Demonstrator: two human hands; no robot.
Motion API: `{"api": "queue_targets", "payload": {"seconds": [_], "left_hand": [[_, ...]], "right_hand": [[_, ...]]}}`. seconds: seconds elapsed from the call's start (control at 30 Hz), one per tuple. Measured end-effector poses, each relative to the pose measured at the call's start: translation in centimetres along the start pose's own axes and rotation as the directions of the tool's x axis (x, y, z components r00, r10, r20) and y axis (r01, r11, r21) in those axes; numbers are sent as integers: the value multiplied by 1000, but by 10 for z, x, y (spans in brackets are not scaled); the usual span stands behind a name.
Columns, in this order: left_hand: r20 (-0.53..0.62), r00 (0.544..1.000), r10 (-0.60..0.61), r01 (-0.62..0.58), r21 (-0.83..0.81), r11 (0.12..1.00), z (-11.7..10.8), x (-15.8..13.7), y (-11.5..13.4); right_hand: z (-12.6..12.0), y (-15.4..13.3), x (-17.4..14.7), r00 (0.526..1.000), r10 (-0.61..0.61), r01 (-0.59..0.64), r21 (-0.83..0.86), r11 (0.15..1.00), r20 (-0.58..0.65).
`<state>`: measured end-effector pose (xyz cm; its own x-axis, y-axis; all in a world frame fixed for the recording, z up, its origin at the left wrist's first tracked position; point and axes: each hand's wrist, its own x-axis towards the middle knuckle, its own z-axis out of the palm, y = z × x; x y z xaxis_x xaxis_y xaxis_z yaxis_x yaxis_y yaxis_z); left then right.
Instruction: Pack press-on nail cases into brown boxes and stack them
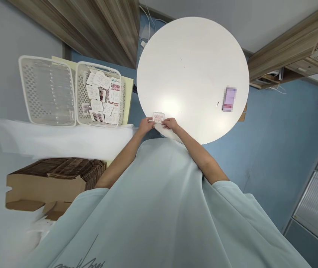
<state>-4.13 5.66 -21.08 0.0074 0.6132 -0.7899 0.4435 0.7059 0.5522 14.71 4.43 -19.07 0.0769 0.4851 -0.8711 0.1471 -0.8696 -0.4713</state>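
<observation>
A small clear flat case [158, 118] with rows of pinkish pieces inside lies at the near edge of the round white table [192, 56]. My left hand [146, 125] pinches its left side between thumb and fingers. At its lower right corner, my right hand [170, 123] grips it with the fingers closed. The case looks level, its top facing up; whether it rests on the table or is held just over it I cannot tell. What the pieces inside are is too small to make out.
On the left, a white perforated basket [122, 100] holds several small packs and cards. Beside it stands another basket [25, 89] with clear plastic items. Folded brown cardboard [44, 186] lies lower left. A blurred purple object [229, 98] sits on the table's right side.
</observation>
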Motion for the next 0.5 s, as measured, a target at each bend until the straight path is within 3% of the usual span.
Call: {"api": "queue_targets", "payload": {"seconds": [0.13,0.27,0.5], "left_hand": [[60,998,-7,6,24,1000,-5,-1,1],[46,999,12,-13,19,1000,-9,-15,1],[-88,992,93,-106,-167,980,-10,-77,-9]], "right_hand": [[0,1,-3,1000,-4,4,-4,1000,-12],[-12,4,-13,999,-35,35,-54,998,-1],[-54,14,-56,956,-253,283,-231,931,151]]}}
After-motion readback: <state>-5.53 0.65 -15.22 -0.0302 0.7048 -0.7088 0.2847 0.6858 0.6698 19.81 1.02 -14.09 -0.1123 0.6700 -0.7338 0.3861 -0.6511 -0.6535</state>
